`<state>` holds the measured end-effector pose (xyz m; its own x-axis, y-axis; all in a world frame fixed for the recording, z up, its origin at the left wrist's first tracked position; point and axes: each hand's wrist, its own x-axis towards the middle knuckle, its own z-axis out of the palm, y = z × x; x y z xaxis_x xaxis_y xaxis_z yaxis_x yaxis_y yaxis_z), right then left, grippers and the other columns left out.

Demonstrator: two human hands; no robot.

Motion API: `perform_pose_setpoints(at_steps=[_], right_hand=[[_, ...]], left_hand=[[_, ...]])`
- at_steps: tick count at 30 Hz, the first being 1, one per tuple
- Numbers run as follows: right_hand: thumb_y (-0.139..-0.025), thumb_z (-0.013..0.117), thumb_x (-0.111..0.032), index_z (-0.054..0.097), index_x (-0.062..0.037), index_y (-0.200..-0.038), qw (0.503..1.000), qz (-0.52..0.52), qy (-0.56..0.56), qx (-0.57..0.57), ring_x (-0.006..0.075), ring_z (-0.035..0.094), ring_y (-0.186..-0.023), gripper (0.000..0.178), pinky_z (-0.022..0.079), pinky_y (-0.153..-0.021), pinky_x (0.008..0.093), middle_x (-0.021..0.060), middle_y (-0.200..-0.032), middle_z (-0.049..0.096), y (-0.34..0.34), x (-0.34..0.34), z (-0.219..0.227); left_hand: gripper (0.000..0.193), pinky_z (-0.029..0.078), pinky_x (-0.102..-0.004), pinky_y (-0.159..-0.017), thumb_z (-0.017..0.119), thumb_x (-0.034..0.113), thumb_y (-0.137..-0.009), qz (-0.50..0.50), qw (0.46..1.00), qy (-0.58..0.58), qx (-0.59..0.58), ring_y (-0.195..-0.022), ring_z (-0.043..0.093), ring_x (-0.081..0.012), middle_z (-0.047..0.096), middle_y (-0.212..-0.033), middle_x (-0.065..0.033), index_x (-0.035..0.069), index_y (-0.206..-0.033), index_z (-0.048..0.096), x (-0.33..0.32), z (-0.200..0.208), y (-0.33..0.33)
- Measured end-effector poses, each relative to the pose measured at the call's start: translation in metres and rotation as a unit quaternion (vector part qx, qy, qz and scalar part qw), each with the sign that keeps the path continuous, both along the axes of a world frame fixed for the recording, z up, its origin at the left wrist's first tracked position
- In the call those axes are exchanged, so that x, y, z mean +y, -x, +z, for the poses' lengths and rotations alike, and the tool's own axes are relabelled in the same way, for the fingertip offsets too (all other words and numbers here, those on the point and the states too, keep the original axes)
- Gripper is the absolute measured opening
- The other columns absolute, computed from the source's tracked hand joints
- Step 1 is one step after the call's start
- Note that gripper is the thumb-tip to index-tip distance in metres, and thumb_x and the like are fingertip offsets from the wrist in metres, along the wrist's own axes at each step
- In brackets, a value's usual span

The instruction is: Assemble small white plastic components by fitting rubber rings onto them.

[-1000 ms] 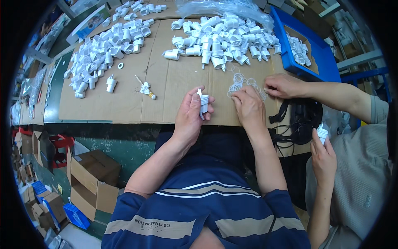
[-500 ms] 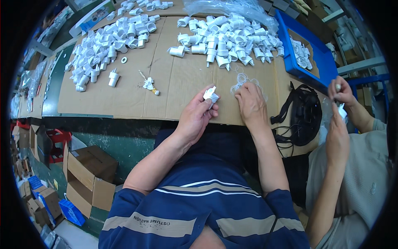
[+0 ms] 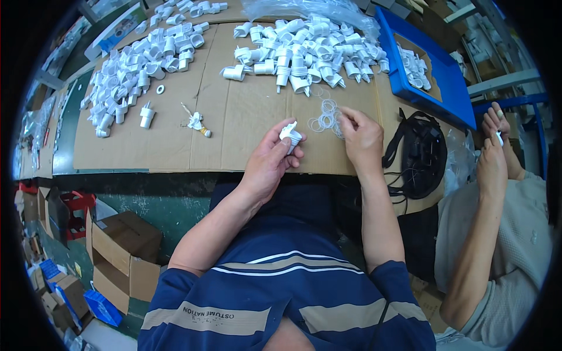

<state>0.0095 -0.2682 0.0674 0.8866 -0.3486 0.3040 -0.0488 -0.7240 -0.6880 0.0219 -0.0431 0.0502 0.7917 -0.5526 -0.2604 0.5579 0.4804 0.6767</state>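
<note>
On the left of the cardboard-covered tabletop (image 3: 170,151), a heap of white fittings (image 3: 143,77); nearer, one loose fitting (image 3: 146,116). Then the left hand (image 3: 264,165), fingers closed around a tilted, ribbed white piece (image 3: 291,138) — over the near part. Farther off, a second heap (image 3: 322,52). Next, thin pale rings (image 3: 326,119) in a loose tangle, with the right hand (image 3: 365,140) just beside — fingers narrow, cannot tell whether gripping a ring. Far right, a blue tray (image 3: 456,108).
</note>
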Motion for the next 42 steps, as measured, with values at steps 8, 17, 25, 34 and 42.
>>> perform_pose_setpoints(at_steps=[8, 17, 25, 34, 42], right_hand=[[-0.095, 0.07, -0.004, 0.076, 0.0006, -0.106, 0.945, -0.009, -0.315, 0.086, 0.0124, 0.062, -0.071, 0.014, 0.051, -0.065, 0.0239, 0.002, -0.081, 0.069, 0.008, 0.017, 0.031], [-0.094, 0.071, 0.001, 0.078, 0.0018, -0.101, 0.901, 0.108, -0.391, 0.156, 0.0099, 0.061, -0.073, 0.01, 0.047, -0.063, 0.0188, 0.0017, -0.087, 0.066, 0.02, 0.068, 0.042], [-0.093, 0.072, 0.002, 0.078, 0.0017, -0.1, 0.938, 0.105, -0.31, 0.113, 0.0097, 0.055, -0.07, 0.009, 0.042, -0.06, 0.0221, 0.0025, -0.09, 0.066, 0.022, 0.074, 0.04], [-0.09, 0.072, 0.003, 0.078, 0.0006, -0.098, 0.972, 0.118, -0.194, 0.058, 0.013, 0.053, -0.069, 0.009, 0.043, -0.059, 0.0262, 0.004, -0.088, 0.064, 0.028, 0.08, 0.034], [-0.089, 0.073, 0.0, 0.074, -0.0018, -0.1, 0.976, 0.145, 0.126, -0.098, 0.0217, 0.058, -0.068, 0.011, 0.049, -0.061, 0.0345, 0.0083, -0.094, 0.063, 0.022, 0.079, 0.028]], left_hand=[[0.046, 0.052, -0.0264, -0.085, 0.04, 0.013, -0.114, 0.01, 1.0, 0.029, -0.002, -0.098, 0.059, -0.0148, 0.061, -0.13, -0.0166, 0.001, -0.158, 0.037, -0.002, -0.007, -0.002], [0.048, 0.051, -0.0258, -0.092, 0.044, 0.012, -0.112, -0.007, 0.998, 0.061, 0.003, -0.104, 0.061, -0.0152, 0.061, -0.132, -0.0146, 0.0, -0.158, 0.038, -0.005, -0.002, 0.006], [0.048, 0.053, -0.0282, -0.09, 0.055, 0.008, -0.106, -0.006, 0.972, -0.154, -0.177, -0.104, 0.063, -0.0163, 0.064, -0.129, -0.0135, -0.001, -0.152, 0.05, 0.006, 0.007, 0.008], [0.049, 0.052, -0.0323, -0.092, 0.061, 0.004, -0.099, 0.057, 0.897, -0.255, -0.356, -0.107, 0.065, -0.0233, 0.065, -0.13, -0.0162, -0.002, -0.147, 0.055, 0.009, -0.005, 0.008], [0.054, 0.051, -0.0368, -0.094, 0.06, -0.002, -0.095, 0.089, 0.832, -0.296, -0.46, -0.108, 0.063, -0.031, 0.064, -0.128, -0.02, -0.004, -0.148, 0.051, 0.011, -0.01, 0.008]])
